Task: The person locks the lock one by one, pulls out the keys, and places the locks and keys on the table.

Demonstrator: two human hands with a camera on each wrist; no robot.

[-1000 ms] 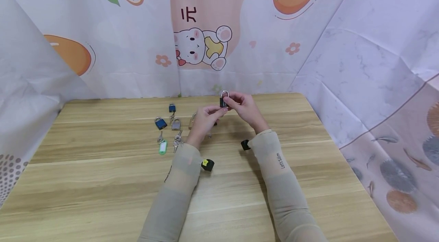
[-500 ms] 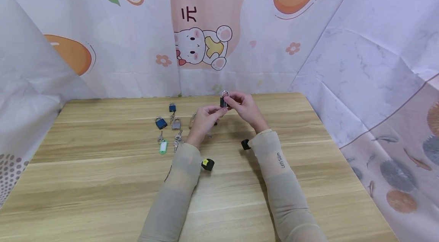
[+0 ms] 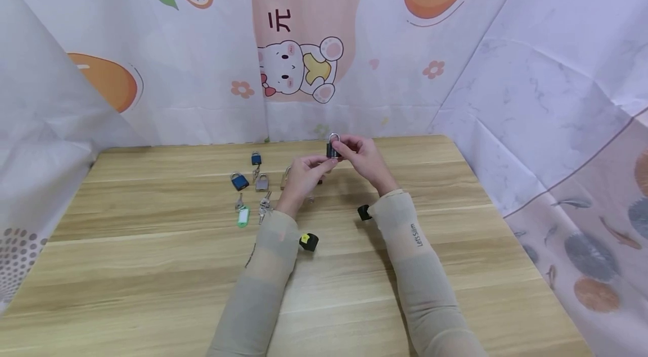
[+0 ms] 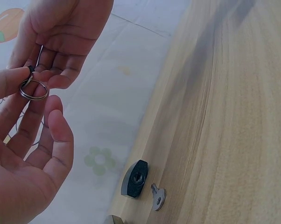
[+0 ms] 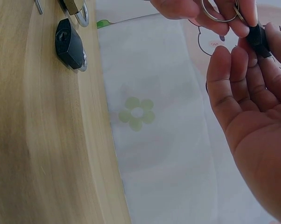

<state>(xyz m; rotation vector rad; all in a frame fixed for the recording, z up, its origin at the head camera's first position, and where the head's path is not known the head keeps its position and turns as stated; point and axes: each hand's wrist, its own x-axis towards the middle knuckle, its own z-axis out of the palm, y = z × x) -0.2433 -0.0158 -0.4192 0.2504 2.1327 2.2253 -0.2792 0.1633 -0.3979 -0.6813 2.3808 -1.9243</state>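
Above the table's back edge, my right hand holds a black padlock upright between thumb and fingers, its silver shackle on top. From below, my left hand pinches a small key at the padlock's underside. A metal key ring hangs from this key against the left fingers. Fingers hide most of the key, so I cannot tell how far it sits in the lock. Beneath the hands, another dark padlock lies on the table, with a loose key next to it.
Left of my hands on the wooden table lie two blue padlocks, a grey padlock and a brass padlock. Nearer are bunched keys and a key with a green tag. A printed curtain hangs behind.
The hands, padlock and key keep nearly the same pose. The whole head view has shifted very slightly.
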